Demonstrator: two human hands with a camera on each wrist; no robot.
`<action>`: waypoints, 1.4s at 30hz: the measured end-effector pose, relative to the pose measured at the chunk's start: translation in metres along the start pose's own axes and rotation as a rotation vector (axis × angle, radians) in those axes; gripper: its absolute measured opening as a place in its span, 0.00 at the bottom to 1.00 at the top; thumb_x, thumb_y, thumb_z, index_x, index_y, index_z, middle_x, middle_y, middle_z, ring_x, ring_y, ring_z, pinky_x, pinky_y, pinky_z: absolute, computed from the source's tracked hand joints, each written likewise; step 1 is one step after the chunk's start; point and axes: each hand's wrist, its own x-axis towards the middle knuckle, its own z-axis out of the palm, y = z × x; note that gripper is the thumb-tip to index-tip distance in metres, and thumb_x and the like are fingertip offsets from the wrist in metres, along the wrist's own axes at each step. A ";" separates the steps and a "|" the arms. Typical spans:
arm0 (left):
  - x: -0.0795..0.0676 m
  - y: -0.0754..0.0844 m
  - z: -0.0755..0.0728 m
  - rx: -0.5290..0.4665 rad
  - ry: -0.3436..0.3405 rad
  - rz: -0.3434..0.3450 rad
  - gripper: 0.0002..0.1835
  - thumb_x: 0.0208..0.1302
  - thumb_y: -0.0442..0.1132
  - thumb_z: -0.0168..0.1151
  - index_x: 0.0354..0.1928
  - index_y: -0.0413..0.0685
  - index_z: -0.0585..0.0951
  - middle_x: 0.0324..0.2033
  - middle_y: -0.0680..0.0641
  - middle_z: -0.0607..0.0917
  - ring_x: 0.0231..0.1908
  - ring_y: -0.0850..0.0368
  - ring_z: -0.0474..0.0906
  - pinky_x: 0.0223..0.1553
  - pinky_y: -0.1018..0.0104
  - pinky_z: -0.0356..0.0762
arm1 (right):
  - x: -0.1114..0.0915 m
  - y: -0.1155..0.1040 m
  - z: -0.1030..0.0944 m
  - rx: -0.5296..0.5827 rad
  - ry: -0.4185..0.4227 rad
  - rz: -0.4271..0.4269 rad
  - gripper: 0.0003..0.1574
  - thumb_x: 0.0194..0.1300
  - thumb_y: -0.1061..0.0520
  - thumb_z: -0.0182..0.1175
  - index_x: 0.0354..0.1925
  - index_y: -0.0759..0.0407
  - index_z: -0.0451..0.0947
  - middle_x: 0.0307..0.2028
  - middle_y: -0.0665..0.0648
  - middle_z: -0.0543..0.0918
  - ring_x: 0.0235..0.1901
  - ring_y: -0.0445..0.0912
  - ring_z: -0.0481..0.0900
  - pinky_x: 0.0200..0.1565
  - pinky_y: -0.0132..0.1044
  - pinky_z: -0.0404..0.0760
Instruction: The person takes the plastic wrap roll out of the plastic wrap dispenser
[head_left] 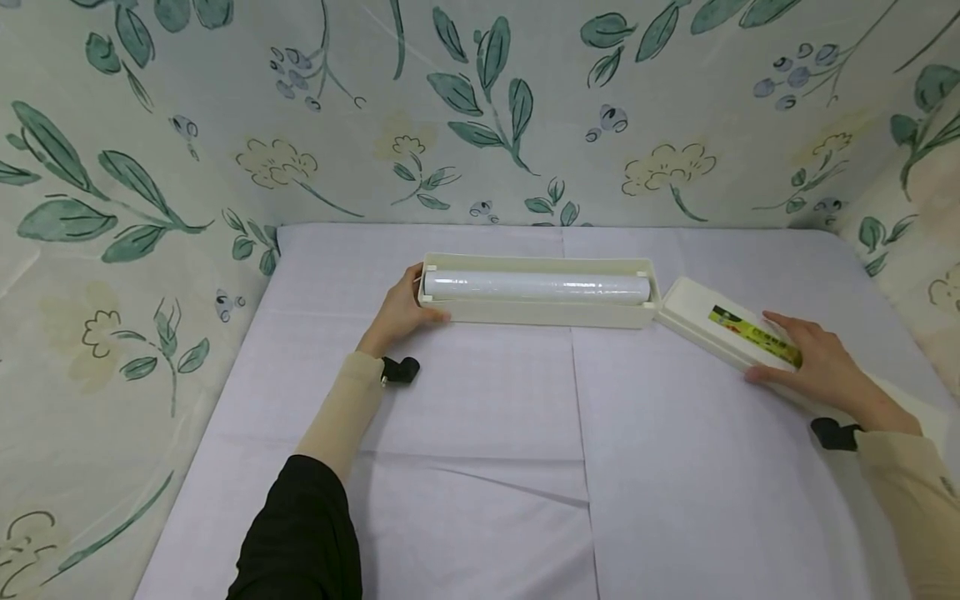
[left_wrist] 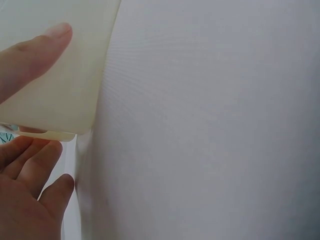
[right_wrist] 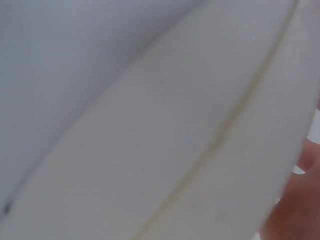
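Note:
A long cream cling film box [head_left: 540,314] sits on the cloth with its top off, a roll of cling film [head_left: 536,286] lying inside. My left hand [head_left: 399,310] grips the box's left end; in the left wrist view the thumb [left_wrist: 37,60] lies on the long side and the fingers are at the end. To the right, my right hand [head_left: 821,371] holds the cream lid [head_left: 693,312], which bears a green and yellow label [head_left: 753,336]. The lid slants, its far end close to the box's right end. In the right wrist view the lid [right_wrist: 150,135] fills most of the picture.
A white cloth [head_left: 465,417] with creases covers the table. Behind and to the left hangs leaf-and-flower patterned fabric [head_left: 360,92], and more of it rises at the right edge. Small black wrist devices [head_left: 401,370] are on both wrists.

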 end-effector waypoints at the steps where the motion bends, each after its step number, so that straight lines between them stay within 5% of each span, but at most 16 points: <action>1: 0.000 0.000 0.000 0.004 0.001 0.001 0.55 0.45 0.32 0.77 0.72 0.39 0.52 0.67 0.39 0.63 0.65 0.45 0.63 0.63 0.56 0.63 | 0.001 -0.001 -0.001 0.011 0.006 -0.004 0.67 0.54 0.42 0.71 0.74 0.65 0.41 0.63 0.83 0.51 0.58 0.79 0.49 0.49 0.74 0.53; 11: -0.001 0.001 0.000 0.003 -0.001 -0.009 0.54 0.46 0.32 0.76 0.72 0.40 0.53 0.67 0.39 0.63 0.64 0.45 0.64 0.62 0.55 0.64 | 0.023 -0.033 -0.015 0.110 0.023 -0.061 0.60 0.61 0.46 0.65 0.73 0.68 0.40 0.66 0.81 0.47 0.65 0.75 0.43 0.58 0.73 0.47; 24: -0.001 0.002 0.000 0.005 0.000 -0.007 0.54 0.45 0.32 0.76 0.72 0.39 0.52 0.67 0.39 0.63 0.64 0.44 0.63 0.63 0.54 0.63 | 0.053 -0.092 -0.037 0.202 0.179 -0.166 0.53 0.63 0.50 0.65 0.74 0.60 0.46 0.68 0.73 0.54 0.62 0.70 0.55 0.58 0.68 0.56; 33: -0.001 -0.001 0.002 0.001 -0.002 -0.012 0.54 0.45 0.32 0.77 0.72 0.39 0.53 0.67 0.39 0.64 0.64 0.44 0.63 0.63 0.55 0.63 | 0.073 -0.141 -0.040 0.222 0.279 -0.388 0.49 0.57 0.61 0.69 0.71 0.60 0.57 0.65 0.68 0.63 0.61 0.65 0.62 0.58 0.62 0.63; 42: -0.001 0.001 0.001 -0.008 -0.003 -0.014 0.54 0.45 0.31 0.76 0.72 0.39 0.53 0.67 0.39 0.63 0.64 0.45 0.63 0.63 0.55 0.63 | 0.092 -0.176 -0.030 0.272 0.313 -0.514 0.48 0.55 0.62 0.71 0.70 0.59 0.60 0.64 0.62 0.67 0.59 0.59 0.65 0.58 0.58 0.66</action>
